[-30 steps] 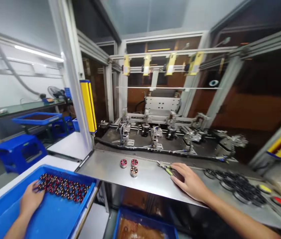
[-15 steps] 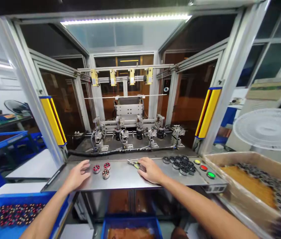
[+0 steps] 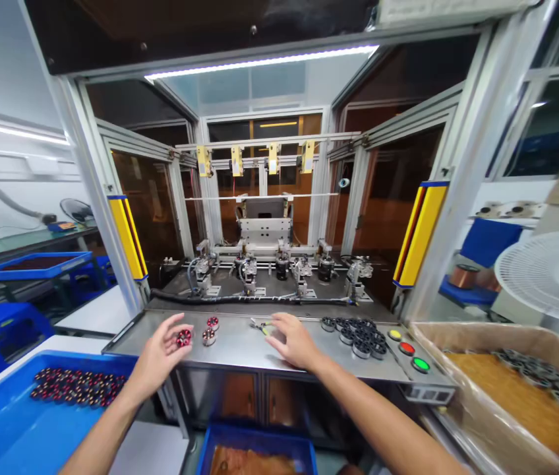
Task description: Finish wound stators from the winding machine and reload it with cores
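At the lower left of the frame a blue tray (image 3: 7, 422) is seen, with a cluster of small red-wound stators (image 3: 74, 388) lying along its far side. Just right of that, the left hand (image 3: 158, 356) is held up over the front edge of the steel bench (image 3: 240, 349), and one wound stator (image 3: 183, 338) is pinched between thumb and fingers (image 3: 173, 323), lifted clear of the surface. Two more stators (image 3: 209, 333) are parked on the bench just beside it.

Toward the middle, the right hand (image 3: 294, 340) is laid flat on the bench, fingers loosely spread, nothing gripped as far as can be made out. A small pair of cutters with yellow-green grips (image 3: 260, 325) is lying right at the fingertips, touching or nearly so.

Further right a bunch of dark ring-shaped parts (image 3: 358, 328) is piled near the yellow, red and green buttons (image 3: 407, 348), and a cardboard box (image 3: 501, 382) of more parts fills the lower right corner.

What could go sideways: the stator is only held by a light pinch, so it could be fumbled and dropped off the bench edge, and the fine winding could get nicked. The two loose stators could also be knocked and rolled.
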The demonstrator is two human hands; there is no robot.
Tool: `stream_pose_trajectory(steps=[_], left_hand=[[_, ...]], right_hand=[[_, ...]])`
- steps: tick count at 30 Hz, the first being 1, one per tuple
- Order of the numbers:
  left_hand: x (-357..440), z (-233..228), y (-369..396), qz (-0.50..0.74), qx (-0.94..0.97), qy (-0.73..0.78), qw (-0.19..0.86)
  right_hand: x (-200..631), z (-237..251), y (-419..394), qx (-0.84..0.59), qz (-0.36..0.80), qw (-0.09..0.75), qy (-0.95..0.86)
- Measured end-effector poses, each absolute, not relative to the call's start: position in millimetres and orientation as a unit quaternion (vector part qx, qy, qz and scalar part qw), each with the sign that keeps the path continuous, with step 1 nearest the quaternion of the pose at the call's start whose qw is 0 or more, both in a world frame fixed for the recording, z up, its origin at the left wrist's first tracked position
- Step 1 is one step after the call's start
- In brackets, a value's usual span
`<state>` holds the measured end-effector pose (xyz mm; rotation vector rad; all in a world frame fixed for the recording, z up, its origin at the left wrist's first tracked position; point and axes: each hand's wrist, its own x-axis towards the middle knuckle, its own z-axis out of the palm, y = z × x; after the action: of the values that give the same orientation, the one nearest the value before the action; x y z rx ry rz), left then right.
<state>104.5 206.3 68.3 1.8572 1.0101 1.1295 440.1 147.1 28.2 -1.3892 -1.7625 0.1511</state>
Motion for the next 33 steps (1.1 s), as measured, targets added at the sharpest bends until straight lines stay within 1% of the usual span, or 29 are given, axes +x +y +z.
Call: stream_pose_trajectory(steps=[2, 4, 7, 10, 13, 16, 18, 21, 23, 25, 28, 30, 33], left_hand=[[101.6, 64.0, 160.6, 0.464, 0.708, 0.393, 0.358], [102.6, 56.7, 113.0, 0.491, 0.697, 0.395, 0.344], [109.4, 45.2, 56.1, 0.532, 0.692, 0.378, 0.308], [117.9, 36.3, 26.1, 0.522, 0.714, 0.349, 0.309], [128.8, 30.6, 13.9, 0.508, 0.713, 0.332, 0.35], [142.2, 30.4, 6.6, 0.541, 0.635, 0.365, 0.413], [149.6, 33.6, 2.5, 0.548, 0.58, 0.392, 0.459], [154.5, 39.3, -1.7, 0.528, 0.531, 0.396, 0.531], [153.4, 40.1, -2.5, 0.526, 0.516, 0.389, 0.553], [149.7, 36.9, -0.8, 0.542, 0.519, 0.385, 0.536], [142.1, 27.5, 6.9, 0.572, 0.576, 0.366, 0.455], [138.6, 22.2, 13.4, 0.562, 0.625, 0.353, 0.41], [138.3, 19.5, 19.6, 0.541, 0.657, 0.363, 0.379]], right_hand=[[423.8, 36.6, 130.2, -0.534, 0.087, 0.474, -0.694], [397.5, 43.5, 102.7, -0.508, 0.136, 0.496, -0.691], [352.7, 50.0, 52.4, -0.458, 0.26, 0.498, -0.689], [322.9, 52.6, 15.3, -0.408, 0.424, 0.516, -0.623], [315.5, 51.0, 0.0, -0.412, 0.512, 0.502, -0.563], [321.0, 48.5, -4.3, -0.404, 0.562, 0.497, -0.523], [328.5, 47.5, -4.8, -0.373, 0.605, 0.502, -0.493], [344.5, 42.2, -4.2, -0.29, 0.685, 0.519, -0.421], [354.2, 32.9, -4.7, -0.258, 0.707, 0.534, -0.386], [356.1, 18.7, -8.2, -0.26, 0.707, 0.543, -0.372], [336.4, -3.6, -19.3, -0.268, 0.733, 0.519, -0.349], [313.3, -13.0, -25.9, -0.257, 0.761, 0.508, -0.311], [284.7, -15.9, -28.0, -0.267, 0.757, 0.541, -0.251]])
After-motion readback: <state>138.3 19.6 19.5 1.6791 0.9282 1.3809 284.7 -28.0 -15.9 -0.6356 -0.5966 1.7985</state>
